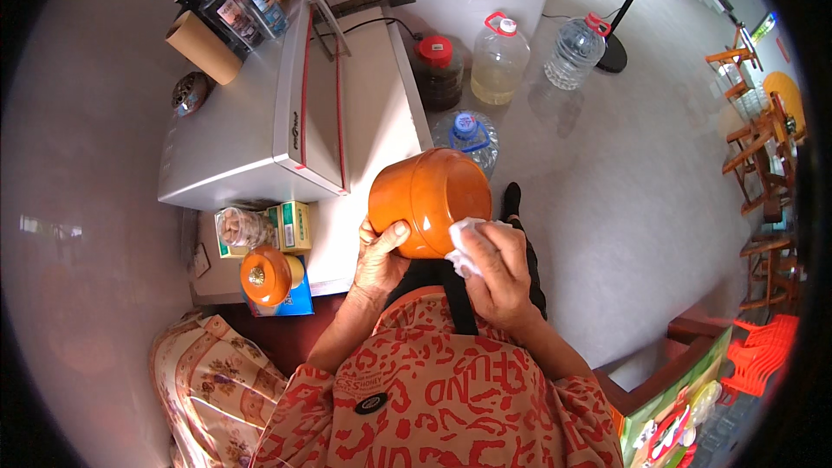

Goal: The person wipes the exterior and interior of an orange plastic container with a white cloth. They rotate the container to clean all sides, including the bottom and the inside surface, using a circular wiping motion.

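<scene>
A glossy orange-brown round canister [407,199] is held tilted in front of my chest. My left hand [381,256] grips its lower left side, thumb on the near wall. My right hand [501,273] is closed on a crumpled white tissue [466,247] and presses it against the canister's edge, by the flat end. Whether that end is the base or the mouth, I cannot tell. Left of my left hand, an orange lid [267,276] with a gold knob rests over a blue box [299,296].
A silver cabinet-like appliance [225,147] stands on the white counter [381,104], bottles and a cardboard tube [204,48] on top. Nearby are a clear jar [241,227] and small boxes [295,225]. Large jugs [501,61] and a fan base [612,55] stand on the floor; wooden chairs [763,156] lie far right.
</scene>
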Demonstrator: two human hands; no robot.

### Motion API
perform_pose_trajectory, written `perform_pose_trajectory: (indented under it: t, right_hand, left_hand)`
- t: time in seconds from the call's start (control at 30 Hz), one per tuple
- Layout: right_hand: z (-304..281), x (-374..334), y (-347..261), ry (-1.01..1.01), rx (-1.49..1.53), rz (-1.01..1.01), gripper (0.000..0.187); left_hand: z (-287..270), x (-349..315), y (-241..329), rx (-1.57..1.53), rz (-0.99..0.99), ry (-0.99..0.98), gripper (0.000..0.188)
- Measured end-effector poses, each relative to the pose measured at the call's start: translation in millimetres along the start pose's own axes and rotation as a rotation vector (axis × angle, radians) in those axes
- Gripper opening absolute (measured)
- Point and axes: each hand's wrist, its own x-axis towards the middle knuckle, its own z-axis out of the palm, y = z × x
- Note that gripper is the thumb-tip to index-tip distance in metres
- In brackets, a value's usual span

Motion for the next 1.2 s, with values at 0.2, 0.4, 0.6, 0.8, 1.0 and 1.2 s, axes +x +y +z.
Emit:
perform_pose_trajectory:
  t: [0.2,0.4,0.6,0.8,1.0,1.2]
  right_hand:
    - [4.2,20.9,-0.4,-0.013,-0.198,-0.192,0.041]
    - [-5.0,53.9,16.9,-0.086,-0.011,0.016,0.038]
    - [-3.8,48.6,12.0,-0.148,-0.070,-0.085,0.034]
    - [5.8,23.3,-2.6,-0.260,-0.197,-0.178,0.035]
    - [3.7,63.1,8.2,-0.240,-0.055,-0.107,0.027]
    - [5.9,77.6,53.6,-0.382,0.247,0.181,0.026]
  left_hand:
    - [13.7,-11.3,-3.5,0.103,-0.064,-0.074,0.044]
    - [25.6,-16.8,2.6,0.392,0.009,-0.153,0.034]
    - [19.1,-15.9,2.9,0.565,0.045,-0.156,0.034]
    - [14.9,-16.8,-0.2,0.617,0.076,-0.219,0.034]
    - [19.6,-18.7,3.3,0.820,0.068,-0.313,0.029]
    - [23.2,-23.1,3.9,0.922,0.074,-0.439,0.030]
